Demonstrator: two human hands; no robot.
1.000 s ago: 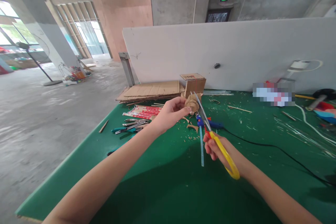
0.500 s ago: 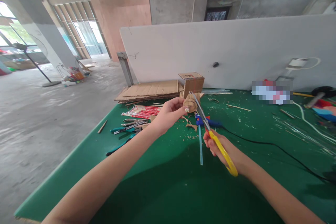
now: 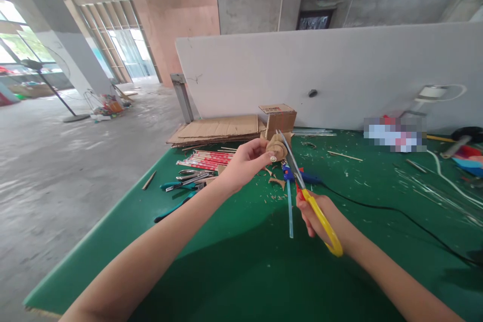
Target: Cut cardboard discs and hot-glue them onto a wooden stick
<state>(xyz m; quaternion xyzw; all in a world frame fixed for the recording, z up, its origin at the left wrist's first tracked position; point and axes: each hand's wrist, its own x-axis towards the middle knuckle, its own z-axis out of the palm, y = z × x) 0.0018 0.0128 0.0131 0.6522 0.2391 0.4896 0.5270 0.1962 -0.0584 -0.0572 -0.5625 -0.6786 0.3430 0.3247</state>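
My left hand (image 3: 247, 163) pinches a small brown cardboard piece (image 3: 277, 148) with rounded, layered edges, held up over the table. In my right hand (image 3: 319, 214) are scissors (image 3: 320, 219) with yellow and red handles. Their blades point up and away from me and lie along the right side of the cardboard; whether they bite into it I cannot tell. Behind the scissors a blue glue gun (image 3: 289, 173) rests on the table, a pale glue stick (image 3: 290, 211) reaching toward me from it. Cardboard scraps (image 3: 277, 181) lie below my left hand.
The green table (image 3: 226, 261) ends at a left edge. Pliers (image 3: 181, 186) and red-wrapped sticks (image 3: 204, 160) lie left of my hand. Flat cardboard sheets (image 3: 219, 128) and a cardboard box (image 3: 281, 122) stand behind. A black cord (image 3: 377, 206) runs right; a white panel (image 3: 264, 70) closes the back.
The view has shifted slightly. The scissor blades lie a little closer together along the cardboard, which my left hand still pinches.
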